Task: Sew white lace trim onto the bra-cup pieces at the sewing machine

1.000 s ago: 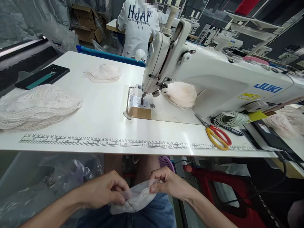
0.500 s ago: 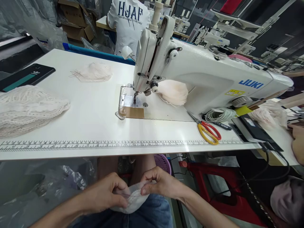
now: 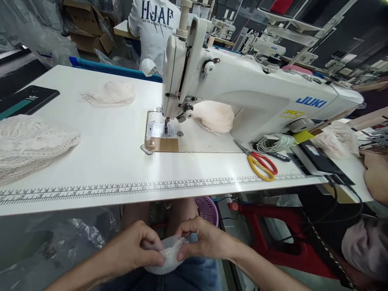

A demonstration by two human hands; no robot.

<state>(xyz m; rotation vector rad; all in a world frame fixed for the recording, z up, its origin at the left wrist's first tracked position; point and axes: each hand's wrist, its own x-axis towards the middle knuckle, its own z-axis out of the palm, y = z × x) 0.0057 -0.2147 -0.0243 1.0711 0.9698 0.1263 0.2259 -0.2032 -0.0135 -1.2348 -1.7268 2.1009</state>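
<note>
Over my lap, below the table edge, I hold a small white piece of sheer fabric with a lacy edge (image 3: 169,255). My left hand (image 3: 138,248) pinches its left side between thumb and fingers. The right side is gripped the same way by my right hand (image 3: 201,240). The fabric hangs in a shallow curve between both hands, and its lower part lies near my blue shorts (image 3: 194,275). Above them on the table stands a white sewing machine (image 3: 257,85), its needle area (image 3: 166,128) away from my hands.
A stack of lace pieces (image 3: 33,141) lies at the table's left, a pale fabric bundle (image 3: 112,95) behind it. Peach fabric (image 3: 215,116) sits under the machine arm. Scissors (image 3: 262,165) and coiled cord (image 3: 275,142) lie right. A red stool (image 3: 260,246) and purple basket (image 3: 207,210) stand below.
The view has shifted slightly, so the table and machine appear further left. Both hands keep their pinch on the lacy fabric, whose edge has turned a little between them.
</note>
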